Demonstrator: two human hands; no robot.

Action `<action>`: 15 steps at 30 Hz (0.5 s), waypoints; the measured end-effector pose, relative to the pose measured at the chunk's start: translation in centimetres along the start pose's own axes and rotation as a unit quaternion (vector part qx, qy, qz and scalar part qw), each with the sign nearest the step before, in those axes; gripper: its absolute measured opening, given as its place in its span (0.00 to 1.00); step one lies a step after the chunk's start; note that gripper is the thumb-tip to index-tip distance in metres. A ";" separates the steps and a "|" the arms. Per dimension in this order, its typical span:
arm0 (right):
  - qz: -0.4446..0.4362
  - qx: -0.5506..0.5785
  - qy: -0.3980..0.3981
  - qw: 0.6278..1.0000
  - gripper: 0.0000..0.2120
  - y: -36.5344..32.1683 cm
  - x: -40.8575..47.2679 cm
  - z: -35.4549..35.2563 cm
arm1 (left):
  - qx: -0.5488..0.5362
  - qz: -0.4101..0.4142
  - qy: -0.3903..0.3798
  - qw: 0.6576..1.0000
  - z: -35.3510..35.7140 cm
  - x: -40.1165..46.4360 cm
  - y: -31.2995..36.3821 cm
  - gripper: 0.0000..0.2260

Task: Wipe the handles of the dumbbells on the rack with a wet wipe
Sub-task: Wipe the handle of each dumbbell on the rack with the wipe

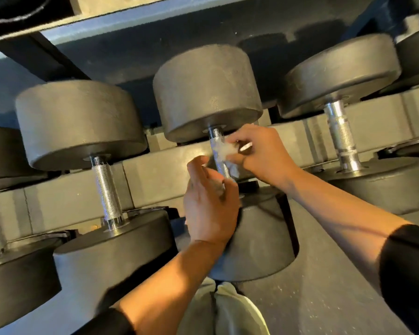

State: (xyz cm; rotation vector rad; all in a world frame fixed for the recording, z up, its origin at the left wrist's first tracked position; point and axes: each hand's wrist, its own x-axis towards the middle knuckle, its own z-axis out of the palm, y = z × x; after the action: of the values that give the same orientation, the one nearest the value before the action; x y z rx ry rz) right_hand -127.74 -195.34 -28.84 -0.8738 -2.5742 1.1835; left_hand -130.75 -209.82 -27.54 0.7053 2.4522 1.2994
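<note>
The knurled chrome handle (217, 154) of the middle dumbbell (207, 93) carries your wet wipe (224, 151), draped across it on the rack (160, 165). Your right hand (261, 153) pinches the wipe against the steel so it grips; your left hand (209, 201) curls loosely beside the handle's lower end, apparently steadying, grasping nothing that I can make out.
</note>
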 end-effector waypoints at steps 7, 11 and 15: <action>-0.075 -0.070 0.005 0.995 0.10 -0.7 0.9 1.2 | -0.071 -0.036 0.025 0.997 -1.7 0.0 -1.9 0.18; -0.069 -0.078 -0.047 0.993 0.09 -0.5 -0.9 1.2 | -0.080 -0.036 0.004 0.996 -2.4 -0.4 -3.1 0.18; -0.048 -0.061 -0.114 0.990 0.08 -0.4 -2.2 0.9 | -0.114 -0.035 -0.016 0.993 -2.2 -0.4 -2.7 0.17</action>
State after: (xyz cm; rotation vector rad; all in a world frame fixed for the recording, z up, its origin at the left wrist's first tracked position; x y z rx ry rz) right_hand -126.49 -197.39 -28.97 -0.6627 -2.8614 1.1693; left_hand -132.15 -212.84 -28.53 0.5706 2.2340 1.4980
